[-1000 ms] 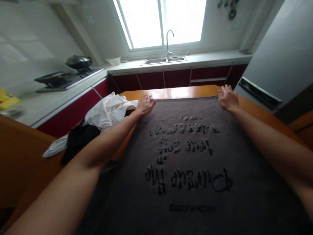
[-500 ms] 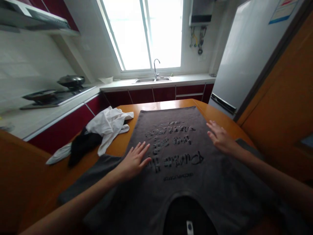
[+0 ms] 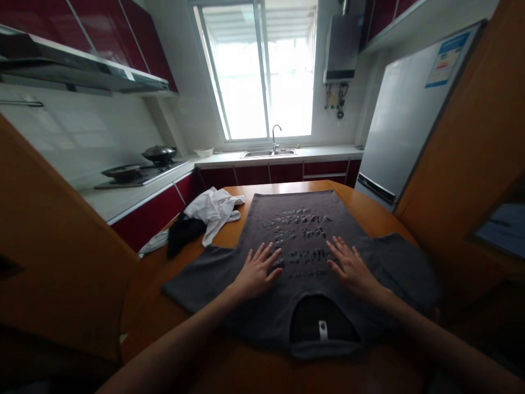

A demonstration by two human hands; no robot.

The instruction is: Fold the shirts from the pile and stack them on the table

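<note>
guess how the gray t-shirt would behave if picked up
The gray t-shirt looks likely to sag, being cloth spread flat. It probably won't roll or tip, lying low on the table. Its glossy lettering may bend a little more stiffly.

Kitchen. Sink below window. Left of sink: stove with cookware, range hood higher up. Right of sink: refrigerator.

Your one head camera looks forward and down over the table, with your left hand and right hand near, just below mid-view, while the window stands farther off, ahead of you at the top
</note>
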